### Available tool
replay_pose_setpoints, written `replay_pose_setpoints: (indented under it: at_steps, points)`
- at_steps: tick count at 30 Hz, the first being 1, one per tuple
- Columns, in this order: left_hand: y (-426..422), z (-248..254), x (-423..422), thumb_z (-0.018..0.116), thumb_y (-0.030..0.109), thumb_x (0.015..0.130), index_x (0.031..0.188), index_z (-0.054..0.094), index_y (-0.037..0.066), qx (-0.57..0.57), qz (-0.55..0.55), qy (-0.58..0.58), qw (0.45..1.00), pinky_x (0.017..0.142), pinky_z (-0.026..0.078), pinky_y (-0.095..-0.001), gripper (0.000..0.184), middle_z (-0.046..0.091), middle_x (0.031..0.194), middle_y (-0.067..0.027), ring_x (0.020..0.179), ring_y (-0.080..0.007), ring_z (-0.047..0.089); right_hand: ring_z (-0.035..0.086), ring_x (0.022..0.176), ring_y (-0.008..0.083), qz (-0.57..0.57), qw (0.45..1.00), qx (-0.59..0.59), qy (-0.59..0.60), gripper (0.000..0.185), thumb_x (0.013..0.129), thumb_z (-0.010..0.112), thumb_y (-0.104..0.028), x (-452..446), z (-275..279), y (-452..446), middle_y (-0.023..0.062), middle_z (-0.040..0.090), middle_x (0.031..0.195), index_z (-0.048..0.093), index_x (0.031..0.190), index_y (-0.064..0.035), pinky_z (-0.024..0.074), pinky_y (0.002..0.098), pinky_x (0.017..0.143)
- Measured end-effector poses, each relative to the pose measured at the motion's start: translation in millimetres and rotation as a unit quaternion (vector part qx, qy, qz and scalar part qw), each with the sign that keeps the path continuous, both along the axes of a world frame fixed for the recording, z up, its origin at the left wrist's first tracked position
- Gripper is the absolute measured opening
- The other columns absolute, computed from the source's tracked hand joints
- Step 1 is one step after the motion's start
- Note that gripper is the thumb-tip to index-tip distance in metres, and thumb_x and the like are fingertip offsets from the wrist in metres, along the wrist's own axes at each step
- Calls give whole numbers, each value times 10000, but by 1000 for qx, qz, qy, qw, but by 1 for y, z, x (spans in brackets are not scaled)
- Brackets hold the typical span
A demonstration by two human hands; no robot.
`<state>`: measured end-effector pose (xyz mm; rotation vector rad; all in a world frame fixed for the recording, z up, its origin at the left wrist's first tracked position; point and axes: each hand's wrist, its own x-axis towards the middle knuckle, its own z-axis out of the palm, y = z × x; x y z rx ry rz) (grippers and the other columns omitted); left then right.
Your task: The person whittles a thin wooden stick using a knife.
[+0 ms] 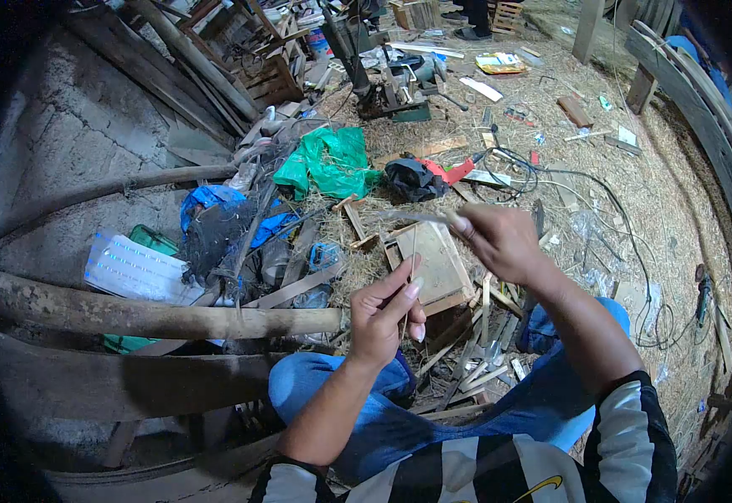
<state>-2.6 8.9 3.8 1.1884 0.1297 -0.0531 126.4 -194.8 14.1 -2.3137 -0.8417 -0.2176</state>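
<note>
My left hand (387, 314) pinches a thin wooden stick (414, 251) between thumb and fingers, its upper end pointing up and away from me. My right hand (504, 241) is closed around a knife (416, 217), whose thin pale blade is smeared by motion and points left. The blade passes above the upper end of the stick; whether they touch I cannot tell. Below both hands lies a shallow wooden box (437, 264) with a flat top, between my knees. Its near side is partly covered by my left hand.
Wood scraps (475, 377) litter the ground between my legs. A bamboo pole (156, 314) runs in from the left. Ahead lie a green plastic bag (328, 163), a black bag (412, 180) and a cable (609, 193). At the far top are a person's feet (472, 33).
</note>
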Motion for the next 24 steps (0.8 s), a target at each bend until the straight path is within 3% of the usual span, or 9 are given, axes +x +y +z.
replay_pose_setpoints:
  at_steps: [4,12,19,24]
  points:
    - [0,5,2,625,111,993,1388,584,35,-3,0,18,1000,474,482,-243,405,632,675,-64,484,-108,559,632,680,385,10,998,57,14,293,1017,539,-378,-9,5,2,152,613,726,620,932,-109,454,491,563]
    - [1,-1,1,616,92,989,1407,564,36,-19,2,14,1000,477,478,-236,425,631,683,-66,479,-115,552,638,667,376,92,996,6,12,283,995,564,-378,-32,5,14,109,626,712,591,902,-111,469,497,552]
    - [-4,2,1,608,73,987,1409,568,48,-25,-3,4,1000,462,464,-236,424,627,660,-63,474,-109,542,635,686,372,5,1000,13,11,332,1031,496,-415,-3,5,1,120,615,726,584,893,-127,452,491,552]
    - [-1,-3,3,604,68,987,1379,594,42,-7,18,24,1000,455,462,-237,393,628,655,-65,464,-106,537,633,635,375,79,996,44,7,286,994,560,-384,-31,5,12,122,625,710,593,912,-112,452,494,525]
